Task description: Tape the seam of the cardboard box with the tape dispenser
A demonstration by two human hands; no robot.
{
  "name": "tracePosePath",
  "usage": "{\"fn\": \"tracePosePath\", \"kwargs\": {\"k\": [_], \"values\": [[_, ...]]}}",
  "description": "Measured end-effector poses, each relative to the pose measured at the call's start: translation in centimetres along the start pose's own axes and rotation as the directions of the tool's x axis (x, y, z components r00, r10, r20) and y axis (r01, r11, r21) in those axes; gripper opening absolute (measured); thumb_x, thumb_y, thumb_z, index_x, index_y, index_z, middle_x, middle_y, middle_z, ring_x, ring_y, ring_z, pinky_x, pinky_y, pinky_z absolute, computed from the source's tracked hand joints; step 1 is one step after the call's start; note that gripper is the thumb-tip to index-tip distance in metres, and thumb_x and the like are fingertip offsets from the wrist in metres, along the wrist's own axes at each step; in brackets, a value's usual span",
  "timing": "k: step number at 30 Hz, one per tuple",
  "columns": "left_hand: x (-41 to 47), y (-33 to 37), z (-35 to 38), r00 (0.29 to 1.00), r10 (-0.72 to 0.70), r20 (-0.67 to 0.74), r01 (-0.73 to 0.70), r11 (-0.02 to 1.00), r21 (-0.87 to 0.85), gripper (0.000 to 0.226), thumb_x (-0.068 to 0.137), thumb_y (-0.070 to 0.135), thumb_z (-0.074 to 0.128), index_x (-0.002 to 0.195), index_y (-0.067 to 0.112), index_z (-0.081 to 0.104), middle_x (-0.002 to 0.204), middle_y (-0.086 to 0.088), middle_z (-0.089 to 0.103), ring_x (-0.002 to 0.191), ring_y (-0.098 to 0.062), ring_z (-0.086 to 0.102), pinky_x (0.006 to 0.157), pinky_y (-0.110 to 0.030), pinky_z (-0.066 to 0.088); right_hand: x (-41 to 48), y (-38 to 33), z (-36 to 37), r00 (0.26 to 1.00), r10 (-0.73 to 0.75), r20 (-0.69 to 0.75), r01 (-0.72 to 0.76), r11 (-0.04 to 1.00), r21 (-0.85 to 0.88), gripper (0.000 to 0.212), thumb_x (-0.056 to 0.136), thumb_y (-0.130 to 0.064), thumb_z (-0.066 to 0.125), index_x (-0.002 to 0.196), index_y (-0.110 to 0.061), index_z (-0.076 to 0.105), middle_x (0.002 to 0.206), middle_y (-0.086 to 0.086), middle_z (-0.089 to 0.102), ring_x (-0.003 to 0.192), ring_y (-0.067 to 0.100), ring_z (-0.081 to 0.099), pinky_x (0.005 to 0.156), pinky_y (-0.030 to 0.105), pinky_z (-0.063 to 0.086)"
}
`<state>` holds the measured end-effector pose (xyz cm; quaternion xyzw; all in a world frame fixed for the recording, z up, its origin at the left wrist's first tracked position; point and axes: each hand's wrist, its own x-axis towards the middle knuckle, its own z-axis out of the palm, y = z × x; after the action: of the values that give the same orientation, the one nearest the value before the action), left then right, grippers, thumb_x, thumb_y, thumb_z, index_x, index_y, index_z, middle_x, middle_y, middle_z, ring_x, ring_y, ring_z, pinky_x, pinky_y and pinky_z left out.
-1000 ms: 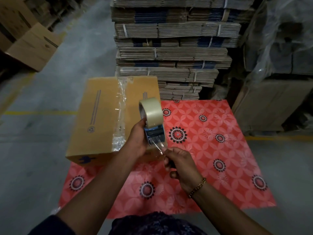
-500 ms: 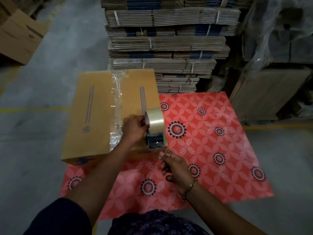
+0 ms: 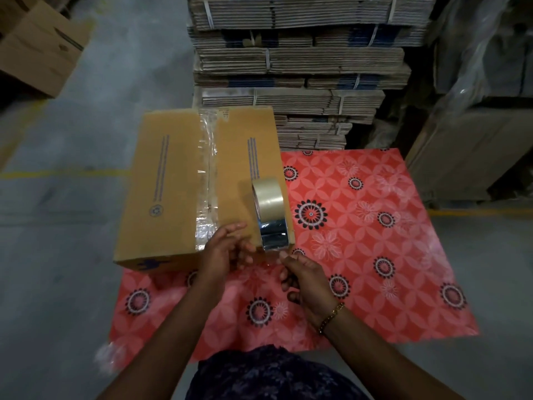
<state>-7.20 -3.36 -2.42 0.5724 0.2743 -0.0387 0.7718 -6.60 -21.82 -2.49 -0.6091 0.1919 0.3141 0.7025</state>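
Observation:
A brown cardboard box (image 3: 170, 183) lies on a red patterned mat (image 3: 360, 232). Clear tape (image 3: 206, 180) runs along its centre seam, wrinkled at the near end. The tape dispenser (image 3: 269, 215), with a roll of clear tape on top and a shiny metal body, rests on the box's near right corner. My right hand (image 3: 305, 278) is closed around the dispenser's handle just below the box edge; the handle is hidden in the fist. My left hand (image 3: 227, 249) hovers at the box's near edge, left of the dispenser, fingers apart and holding nothing.
Strapped bundles of flat cartons (image 3: 302, 62) are stacked right behind the box. A made-up carton (image 3: 37, 50) sits at the far left, and a plastic-wrapped pallet load (image 3: 484, 96) stands to the right. Around the mat is grey concrete floor with a yellow line (image 3: 63, 173).
The dispenser came down from mid-air onto the box's near right corner. My left hand let go of the roll and dropped to the box's near edge.

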Motion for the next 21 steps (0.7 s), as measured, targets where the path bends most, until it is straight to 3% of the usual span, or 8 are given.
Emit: {"fn": "tracePosePath", "kwargs": {"k": [5,7,9,12,16,21], "values": [[-1.5,-1.8,0.0,0.982,0.121,0.143,-0.155,0.955,0.252,0.035,0.09,-0.007,0.061,0.114,0.019,0.061,0.071,-0.002,0.07,0.053,-0.013,0.058,0.046,-0.019,0.04,0.0,-0.2,-0.1,1.0,0.002,0.011,-0.001,1.0,-0.024,0.017,0.091,-0.031,0.068,0.082,-0.017,0.064,0.06,0.001,0.061,0.046,0.011,0.049,0.043,0.021,0.029],[-1.6,-2.4,0.2,0.975,0.143,0.168,-0.188,0.937,0.295,0.037,0.085,-0.002,0.068,0.112,0.022,0.058,0.076,0.001,0.07,0.059,-0.012,0.06,0.049,-0.018,0.041,-0.2,-0.2,-0.2,1.0,0.001,0.013,-0.001,1.0,-0.028,0.017,0.091,-0.031,0.068,0.08,-0.018,0.064,0.06,0.001,0.06,0.046,0.011,0.048,0.044,0.021,0.029],[-1.5,-2.7,0.4,0.974,0.147,0.173,-0.194,0.934,0.3,0.037,0.079,0.007,0.068,0.111,0.023,0.057,0.083,0.0,0.073,0.061,-0.015,0.061,0.049,-0.021,0.043,-0.3,-0.2,-0.2,1.0,-0.003,0.017,0.004,1.0,-0.03,0.017,0.091,-0.031,0.067,0.081,-0.017,0.064,0.06,0.001,0.06,0.047,0.011,0.048,0.045,0.021,0.029],[-1.4,-3.0,0.7,0.969,0.16,0.187,-0.209,0.937,0.281,0.039,0.085,-0.003,0.068,0.113,0.021,0.056,0.088,-0.001,0.077,0.062,-0.016,0.066,0.048,-0.024,0.046,-0.4,-0.3,-0.1,1.0,-0.009,0.025,0.009,0.999,-0.033,0.018,0.092,-0.031,0.066,0.08,-0.018,0.065,0.06,0.001,0.06,0.047,0.011,0.048,0.045,0.021,0.029],[-1.6,-3.2,1.2,0.952,0.229,0.202,-0.286,0.9,0.328,0.035,0.09,-0.004,0.068,0.114,0.021,0.059,0.091,0.002,0.078,0.067,-0.008,0.07,0.054,-0.016,0.049,-0.5,-0.4,0.0,0.999,-0.019,0.039,0.021,0.999,-0.034,0.023,0.093,-0.032,0.065,0.071,-0.025,0.07,0.061,0.0,0.06,0.047,0.01,0.049,0.044,0.021,0.03],[-1.7,-3.6,1.6,0.954,0.254,0.158,-0.294,0.893,0.341,0.02,0.091,0.003,0.072,0.096,0.023,0.07,0.085,0.008,0.076,0.072,-0.003,0.068,0.061,-0.015,0.049,-0.7,-0.6,-0.1,0.999,-0.032,0.04,0.034,0.998,-0.051,0.027,0.092,-0.035,0.066,0.066,-0.029,0.071,0.062,0.0,0.06,0.047,0.01,0.049,0.043,0.02,0.031]]}}
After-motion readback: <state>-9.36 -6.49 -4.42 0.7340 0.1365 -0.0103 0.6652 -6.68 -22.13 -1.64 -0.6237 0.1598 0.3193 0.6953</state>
